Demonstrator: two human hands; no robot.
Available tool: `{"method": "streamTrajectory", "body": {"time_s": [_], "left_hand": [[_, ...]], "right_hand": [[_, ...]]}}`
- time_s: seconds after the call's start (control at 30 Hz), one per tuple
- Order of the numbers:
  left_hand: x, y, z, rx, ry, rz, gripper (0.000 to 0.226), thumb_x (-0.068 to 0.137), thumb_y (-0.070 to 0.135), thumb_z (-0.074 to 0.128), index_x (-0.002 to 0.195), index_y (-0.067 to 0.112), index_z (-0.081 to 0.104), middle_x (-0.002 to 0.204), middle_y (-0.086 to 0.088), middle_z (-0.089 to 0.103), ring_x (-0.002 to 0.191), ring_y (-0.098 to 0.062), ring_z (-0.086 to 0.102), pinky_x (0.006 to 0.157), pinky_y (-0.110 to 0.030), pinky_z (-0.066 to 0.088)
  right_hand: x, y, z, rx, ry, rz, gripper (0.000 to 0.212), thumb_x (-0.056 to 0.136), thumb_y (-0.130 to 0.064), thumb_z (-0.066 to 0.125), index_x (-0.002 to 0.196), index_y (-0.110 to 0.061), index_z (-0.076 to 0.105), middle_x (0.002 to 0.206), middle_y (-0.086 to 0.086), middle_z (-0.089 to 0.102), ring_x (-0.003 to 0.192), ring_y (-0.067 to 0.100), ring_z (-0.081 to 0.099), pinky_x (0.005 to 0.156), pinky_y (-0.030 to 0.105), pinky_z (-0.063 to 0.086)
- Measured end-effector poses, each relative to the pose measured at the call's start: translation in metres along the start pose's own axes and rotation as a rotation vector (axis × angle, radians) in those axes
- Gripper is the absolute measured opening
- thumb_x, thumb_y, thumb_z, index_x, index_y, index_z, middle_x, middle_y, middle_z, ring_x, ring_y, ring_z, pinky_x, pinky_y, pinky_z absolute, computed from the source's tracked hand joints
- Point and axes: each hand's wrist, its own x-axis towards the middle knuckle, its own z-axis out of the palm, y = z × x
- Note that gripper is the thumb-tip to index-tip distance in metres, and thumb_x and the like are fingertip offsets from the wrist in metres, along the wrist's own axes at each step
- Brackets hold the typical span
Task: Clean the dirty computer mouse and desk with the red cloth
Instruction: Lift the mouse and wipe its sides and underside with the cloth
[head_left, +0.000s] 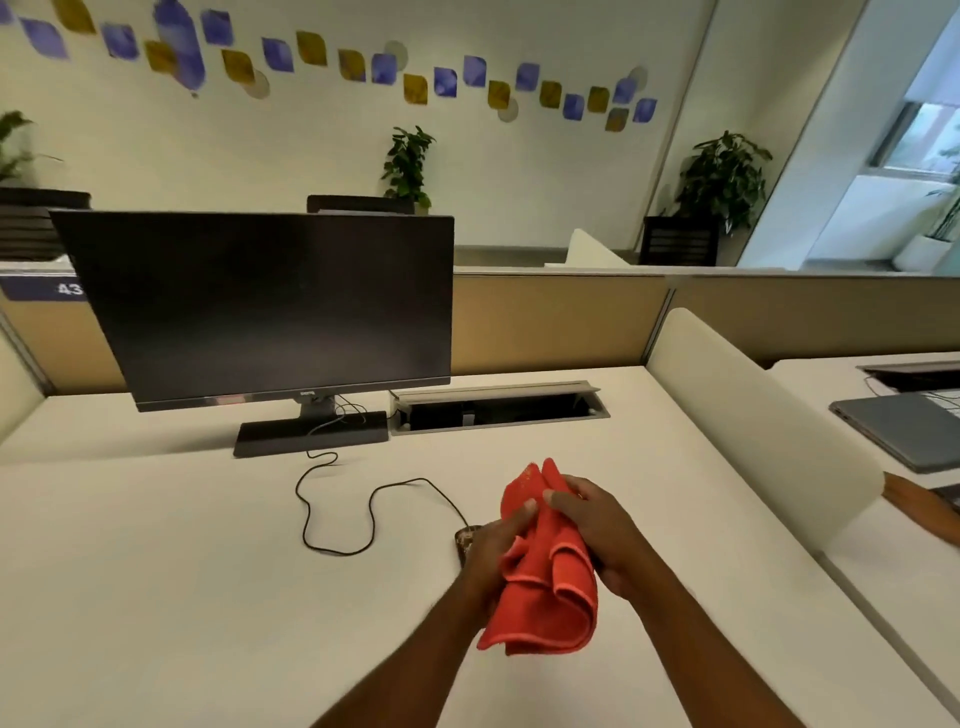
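Both hands grip the bunched red cloth (545, 577) above the desk (182, 571) — left hand (493, 545), right hand (602, 535). Mouse (466, 538) sits mostly hidden behind the left hand, looks speckled — wiping apparently not done, desk too.

"43" in white on a blue partition label (39, 287).

The mouse (464, 538) lies on the desk (156, 571), right of the monitor (260, 306).
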Motion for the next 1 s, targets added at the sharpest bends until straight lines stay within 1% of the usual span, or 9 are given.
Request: {"method": "streamTrajectory", "body": {"time_s": [0.1,0.2,0.3,0.4,0.53,0.63,0.77,0.87,1.0], "left_hand": [[0.005,0.019,0.000,0.015,0.151,0.008,0.038,0.085,0.027,0.074,0.110,-0.001,0.068,0.098,-0.023,0.074,0.088,-0.038,0.072,0.077,-0.045,0.060],[0.008,0.039,-0.005,0.050,0.242,0.032,0.033,0.087,0.026,0.071,0.111,0.005,0.062,0.100,-0.018,0.074,0.090,-0.037,0.072,0.085,-0.056,0.057],[0.011,0.052,-0.010,0.083,0.258,0.033,0.029,0.088,0.027,0.069,0.110,0.009,0.059,0.099,-0.016,0.075,0.087,-0.035,0.073,0.084,-0.056,0.058],[0.013,0.059,-0.005,0.062,0.244,0.050,0.024,0.091,0.026,0.065,0.107,0.010,0.059,0.097,-0.016,0.075,0.087,-0.036,0.073,0.084,-0.057,0.057],[0.020,0.063,0.005,0.072,0.212,0.141,0.021,0.096,0.029,0.057,0.108,0.013,0.064,0.094,-0.008,0.077,0.088,-0.028,0.073,0.078,-0.042,0.059],[0.024,0.067,0.012,0.078,0.194,0.156,0.031,0.097,0.039,0.055,0.110,0.014,0.068,0.094,-0.007,0.077,0.090,-0.023,0.073,0.078,-0.037,0.057],[0.029,0.068,0.005,0.036,0.208,0.119,0.041,0.094,0.047,0.058,0.113,0.012,0.066,0.106,-0.014,0.074,0.101,-0.031,0.070,0.096,-0.049,0.053],[0.031,0.067,-0.012,0.048,0.236,0.127,0.032,0.098,0.036,0.054,0.113,0.011,0.068,0.106,-0.015,0.074,0.101,-0.032,0.070,0.090,-0.046,0.056],[0.030,0.065,-0.024,0.063,0.289,0.089,0.024,0.098,0.032,0.054,0.108,0.015,0.067,0.095,-0.010,0.077,0.088,-0.029,0.074,0.070,-0.039,0.060]], "right_hand": [[0.006,-0.004,-0.008,0.236,-0.057,0.021,0.038,0.093,-0.024,0.060,0.129,-0.014,0.054,0.120,0.016,0.065,0.101,0.034,0.068,0.085,0.051,0.057],[0.014,-0.006,-0.018,0.262,-0.051,0.019,0.047,0.088,-0.006,0.064,0.132,-0.011,0.050,0.122,0.019,0.063,0.104,0.039,0.065,0.087,0.054,0.055],[0.021,-0.010,-0.015,0.138,-0.008,-0.010,0.053,0.080,-0.002,0.070,0.130,-0.006,0.052,0.115,0.016,0.066,0.099,0.036,0.067,0.087,0.054,0.055],[0.025,-0.021,0.002,-0.130,0.168,-0.134,0.045,0.080,-0.014,0.073,0.121,-0.014,0.055,0.108,0.004,0.065,0.090,0.025,0.066,0.078,0.041,0.058],[0.030,-0.033,0.027,-0.387,0.391,-0.350,0.034,0.080,-0.013,0.067,0.112,-0.016,0.057,0.101,0.003,0.061,0.088,0.020,0.059,0.073,0.029,0.045],[0.030,-0.035,0.054,-0.442,0.344,-0.435,0.032,0.087,-0.023,0.065,0.116,-0.019,0.054,0.104,-0.002,0.055,0.095,0.015,0.057,0.078,0.024,0.044],[0.033,-0.027,0.080,-0.472,0.278,-0.475,0.030,0.094,-0.023,0.058,0.123,-0.020,0.054,0.108,-0.008,0.060,0.097,0.009,0.058,0.087,0.019,0.039],[0.044,-0.022,0.064,-0.375,0.072,-0.429,0.038,0.096,-0.026,0.054,0.133,-0.028,0.046,0.116,-0.016,0.053,0.097,0.007,0.056,0.082,0.020,0.042],[0.057,-0.013,0.052,-0.234,0.121,-0.354,0.037,0.091,-0.030,0.064,0.126,-0.027,0.051,0.117,-0.010,0.059,0.098,0.011,0.059,0.080,0.026,0.050]]}}
